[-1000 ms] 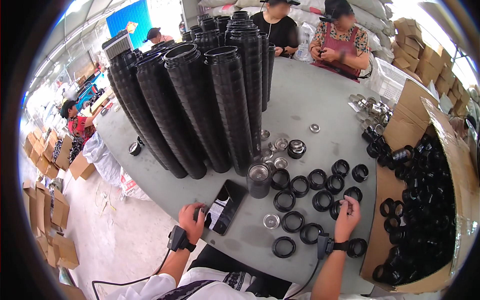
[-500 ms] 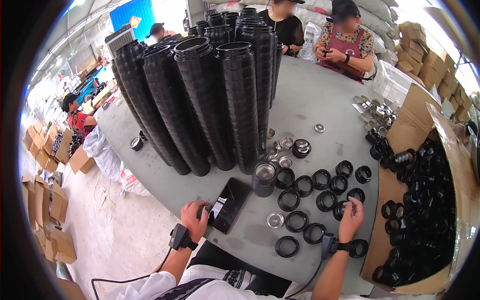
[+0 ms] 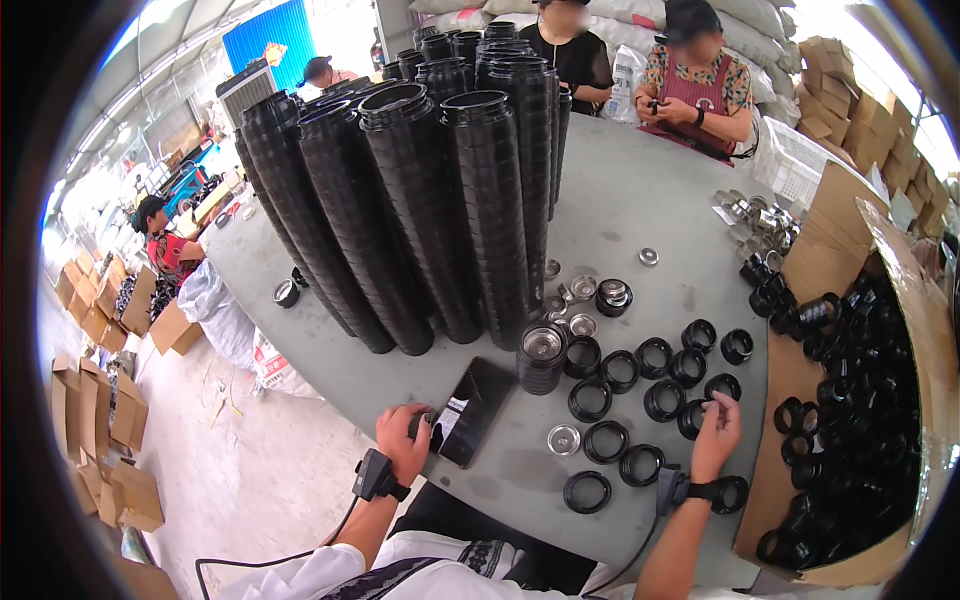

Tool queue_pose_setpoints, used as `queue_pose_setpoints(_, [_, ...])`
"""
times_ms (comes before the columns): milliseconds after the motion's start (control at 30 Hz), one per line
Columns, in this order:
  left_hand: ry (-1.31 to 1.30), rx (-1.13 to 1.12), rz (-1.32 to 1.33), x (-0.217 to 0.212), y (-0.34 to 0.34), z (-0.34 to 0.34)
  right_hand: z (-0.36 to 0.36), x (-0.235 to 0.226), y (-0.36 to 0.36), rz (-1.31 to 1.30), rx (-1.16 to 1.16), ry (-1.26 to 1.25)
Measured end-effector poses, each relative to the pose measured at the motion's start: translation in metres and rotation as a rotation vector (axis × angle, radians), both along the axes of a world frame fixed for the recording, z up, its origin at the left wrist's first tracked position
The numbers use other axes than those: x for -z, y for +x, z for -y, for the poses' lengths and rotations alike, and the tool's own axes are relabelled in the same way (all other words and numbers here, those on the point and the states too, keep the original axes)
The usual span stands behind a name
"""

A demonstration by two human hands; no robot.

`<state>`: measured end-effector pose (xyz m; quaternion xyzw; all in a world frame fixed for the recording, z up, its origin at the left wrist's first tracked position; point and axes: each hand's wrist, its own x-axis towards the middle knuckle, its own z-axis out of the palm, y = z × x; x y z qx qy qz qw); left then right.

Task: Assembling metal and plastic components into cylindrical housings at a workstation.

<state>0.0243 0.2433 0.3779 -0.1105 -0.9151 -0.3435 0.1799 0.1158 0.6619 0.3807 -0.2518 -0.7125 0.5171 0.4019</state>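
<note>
My left hand (image 3: 403, 443) is curled round a small black ring-like part (image 3: 420, 425), just left of a dark phone (image 3: 472, 412) lying on the table. Fingers bent and drawn together, my right hand (image 3: 716, 436) is at a black ring (image 3: 722, 387); whatever it grips, if anything, is hidden. Another black ring (image 3: 690, 419) is partly covered by that hand. Several more black rings (image 3: 606, 441) lie between my hands, with a round metal disc (image 3: 563, 439) among them. A short black stack (image 3: 541, 357) topped by a metal disc stands beyond the phone.
Tall leaning stacks of black rings (image 3: 400, 190) rise at the back left. A cardboard box (image 3: 752, 480) full of black rings stands at the right. Metal parts (image 3: 755, 222) lie at the far right of the grey table (image 3: 640, 200). Co-workers (image 3: 700, 95) are across the table.
The whole view has shifted slightly, so everything sits a little farther right in the picture. Both hands keep nearly the same places beside the phone and the rings.
</note>
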Motion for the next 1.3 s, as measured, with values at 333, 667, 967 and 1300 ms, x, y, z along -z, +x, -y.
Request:
queue_pose_setpoints(333, [0.005,0.013,-0.042,0.007,-0.002,0.000,-0.002,0.000,-0.001,-0.054,-0.027,-0.034])
queue_pose_setpoints(667, [0.051,0.052,0.003,0.002,-0.003,0.006,0.000,0.001,0.000,-0.046,-0.027,-0.024])
queue_pose_setpoints(967, [0.601,0.499,0.347,-0.108,0.037,-0.072,-0.007,0.010,0.003,-0.120,0.006,-0.104])
queue_pose_setpoints(1300, [0.414,2.223,0.487,-0.208,0.131,-0.205,-0.015,0.028,-0.002,-0.207,0.075,-0.125])
